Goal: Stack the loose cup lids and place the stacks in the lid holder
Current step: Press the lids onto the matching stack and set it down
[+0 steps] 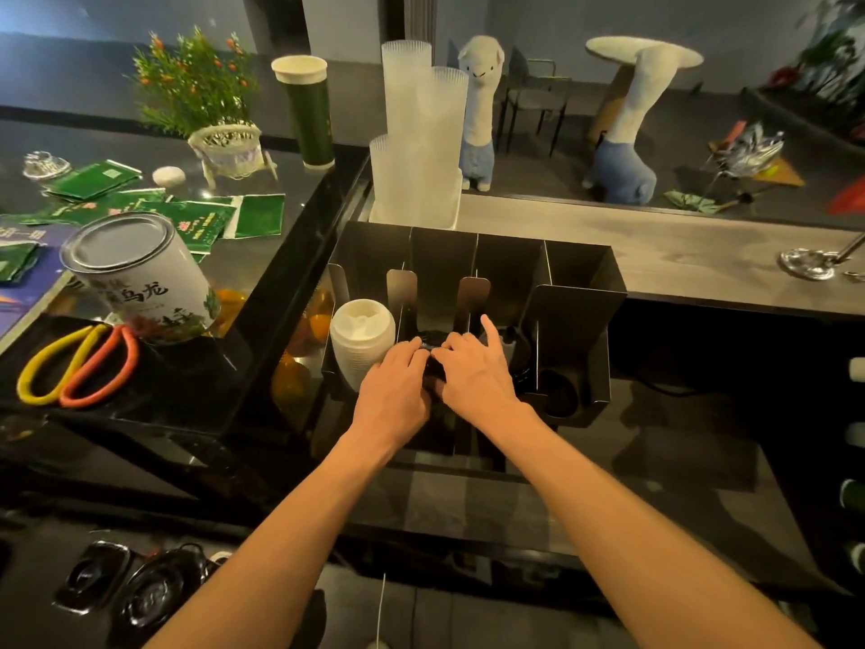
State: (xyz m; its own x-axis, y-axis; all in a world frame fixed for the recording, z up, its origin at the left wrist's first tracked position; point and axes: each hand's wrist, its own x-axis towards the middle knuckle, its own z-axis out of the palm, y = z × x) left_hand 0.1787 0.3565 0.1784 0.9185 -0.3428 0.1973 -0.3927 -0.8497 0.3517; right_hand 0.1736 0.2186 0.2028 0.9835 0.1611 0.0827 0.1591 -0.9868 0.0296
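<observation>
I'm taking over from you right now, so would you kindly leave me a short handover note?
Left hand and right hand both grip a stack of black lids at the second slot from the left of the holder.
White lids sit stacked in the first slot; dark lids lie in the two right slots.
Left: settle this stack, release, check for loose lids.

- lid stack (362,339) in the lid holder's (580,292) leftmost slot
- my left hand (398,384) and right hand (472,374) on loose lids (433,343), next slot over
- cup stacks (416,133) behind the holder — tin (140,278) to its left
</observation>
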